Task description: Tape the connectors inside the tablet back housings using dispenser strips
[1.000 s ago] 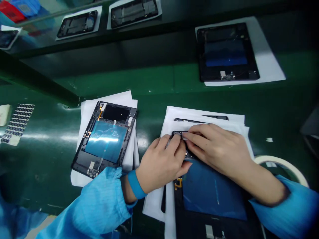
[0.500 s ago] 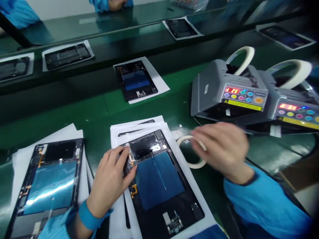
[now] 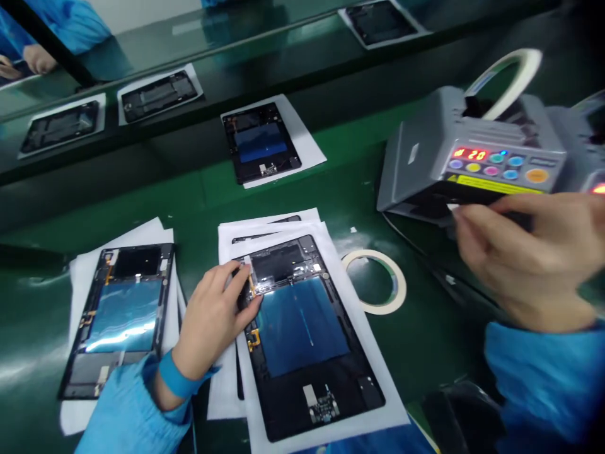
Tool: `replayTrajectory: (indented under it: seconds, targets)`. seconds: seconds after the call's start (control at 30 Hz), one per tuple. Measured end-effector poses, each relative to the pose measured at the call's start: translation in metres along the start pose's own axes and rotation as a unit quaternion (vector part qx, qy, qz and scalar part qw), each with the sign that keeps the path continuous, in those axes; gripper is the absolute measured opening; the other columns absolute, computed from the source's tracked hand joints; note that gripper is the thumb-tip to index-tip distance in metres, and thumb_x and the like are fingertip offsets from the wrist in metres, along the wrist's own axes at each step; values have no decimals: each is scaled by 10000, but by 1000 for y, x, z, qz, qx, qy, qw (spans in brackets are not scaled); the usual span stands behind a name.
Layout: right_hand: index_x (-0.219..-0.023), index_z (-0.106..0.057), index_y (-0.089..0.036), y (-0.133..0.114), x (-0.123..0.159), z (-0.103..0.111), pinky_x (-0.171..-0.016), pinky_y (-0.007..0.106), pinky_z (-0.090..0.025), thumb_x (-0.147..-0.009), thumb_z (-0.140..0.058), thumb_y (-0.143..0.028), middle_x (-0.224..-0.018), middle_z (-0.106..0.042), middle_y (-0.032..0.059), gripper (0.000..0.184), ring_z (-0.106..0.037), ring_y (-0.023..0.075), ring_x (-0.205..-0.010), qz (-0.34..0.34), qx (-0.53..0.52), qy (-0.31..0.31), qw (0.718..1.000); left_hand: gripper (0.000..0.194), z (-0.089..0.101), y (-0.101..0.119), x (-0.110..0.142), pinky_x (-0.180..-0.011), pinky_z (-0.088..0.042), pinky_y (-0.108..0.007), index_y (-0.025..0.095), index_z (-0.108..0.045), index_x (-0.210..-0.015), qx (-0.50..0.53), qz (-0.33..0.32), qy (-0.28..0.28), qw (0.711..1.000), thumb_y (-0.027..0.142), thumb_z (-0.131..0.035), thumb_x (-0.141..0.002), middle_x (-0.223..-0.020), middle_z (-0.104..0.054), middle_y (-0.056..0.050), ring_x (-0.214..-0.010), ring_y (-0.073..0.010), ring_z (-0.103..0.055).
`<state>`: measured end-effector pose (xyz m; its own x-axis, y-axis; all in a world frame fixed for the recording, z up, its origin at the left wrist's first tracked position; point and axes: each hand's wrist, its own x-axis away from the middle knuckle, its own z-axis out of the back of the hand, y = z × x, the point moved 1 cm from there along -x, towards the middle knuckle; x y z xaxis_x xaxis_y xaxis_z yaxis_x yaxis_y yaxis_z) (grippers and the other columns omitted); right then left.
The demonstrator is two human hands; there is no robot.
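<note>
While the right hand [image 3: 529,255] pinches a scrap [image 3: 452,206], the left hand [image 3: 212,312] rests half-spread on the tablet [image 3: 307,331]; likely stiff, fragile; hold its edges [image 3: 349,323].

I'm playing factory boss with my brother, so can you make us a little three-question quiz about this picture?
1. Which grip, left or right, rests on a tablet?

2. True or false: the flat tape roll lies to the right of that tablet.

3. What does the right grip pinch?
a) a cup
b) a small white piece
c) a screwdriver

Key:
1. The left grip.
2. True.
3. b
</note>
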<state>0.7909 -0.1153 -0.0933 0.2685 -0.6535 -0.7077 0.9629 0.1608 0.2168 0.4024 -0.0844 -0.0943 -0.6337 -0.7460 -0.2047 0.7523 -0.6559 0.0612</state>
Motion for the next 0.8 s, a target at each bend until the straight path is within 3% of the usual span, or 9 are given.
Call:
replayTrajectory:
  seconds: [0.07, 0.13, 0.2, 0.3, 0.4, 0.53, 0.67, 0.8]
  targets:
    - [-915, -671, -198, -22, -11, 5, -609, 359, -442, -861, -677, -110, -852, -685, 82, 103, -603, 206, -702, 18, -125, -31, 992, 334, 7, 12, -4, -899, -557, -526, 85, -593, -1246, -29, 3, -13, 999, 259, -598, -962, -1237, -632, -193, -1132, -374, -588]
    - [-944, -653, -202, -48, -21, 2, -616, 337, -480, -858, -703, -119, -884, -706, 58, 129, -632, 191, -724, 79, -226, -62, 969, 291, 12, 26, -14, -854, -568, -500, 92, -618, -1194, -25, 2, -20, 999, 247, -626, -948, -1191, -657, -175, -1082, -358, -613]
    - [-991, -653, -185, -71, -29, -9, -641, 304, -511, -894, -680, -136, -933, -722, 48, 112, -663, 171, -772, 122, -278, -83, 949, 229, 11, 40, -27, -786, -579, -445, 106, -644, -1101, 10, 0, -29, 1000, 265, -660, -937, -1081, -681, -138, -955, -306, -645]
    - [-1006, -668, -173, -90, -34, -35, -631, 265, -512, -948, -618, -166, -952, -733, 36, 77, -685, 143, -789, 99, -322, -99, 936, 229, -1, 56, -48, -715, -571, -399, 134, -650, -973, 52, 13, -36, 998, 359, -678, -939, -938, -671, -90, -836, -264, -644]
    - [-1031, -682, -169, -91, -30, -55, -665, 259, -526, -974, -570, -177, -989, -733, 47, 126, -689, 142, -828, 74, -390, -128, 909, 274, -16, 63, -64, -684, -547, -370, 153, -637, -930, 67, 24, -23, 997, 426, -643, -959, -874, -644, -66, -818, -250, -634]
    - [-1076, -693, -170, -85, -23, -61, -699, 280, -529, -988, -536, -195, -1015, -710, 66, 182, -673, 161, -866, 105, -427, -157, 884, 214, -26, 65, -73, -691, -518, -357, 160, -630, -897, 77, -13, -17, 997, 294, -519, -1022, -845, -631, -54, -802, -227, -613]
    - [-1090, -702, -190, -83, -21, -58, -700, 294, -508, -996, -517, -230, -1001, -689, 62, 211, -647, 169, -857, 120, -423, -179, 880, 254, -28, 64, -74, -704, -507, -354, 167, -634, -887, 92, -37, -38, 994, 191, -429, -1035, -853, -637, -50, -797, -210, -598]
    - [-1091, -704, -170, -86, -23, -54, -719, 312, -490, -1000, -497, -258, -985, -679, 74, 243, -621, 182, -858, 144, -389, -179, 892, 253, -29, 64, -73, -714, -520, -364, 153, -656, -930, 105, -39, -39, 993, 286, -465, -1030, -884, -654, -64, -804, -214, -596]
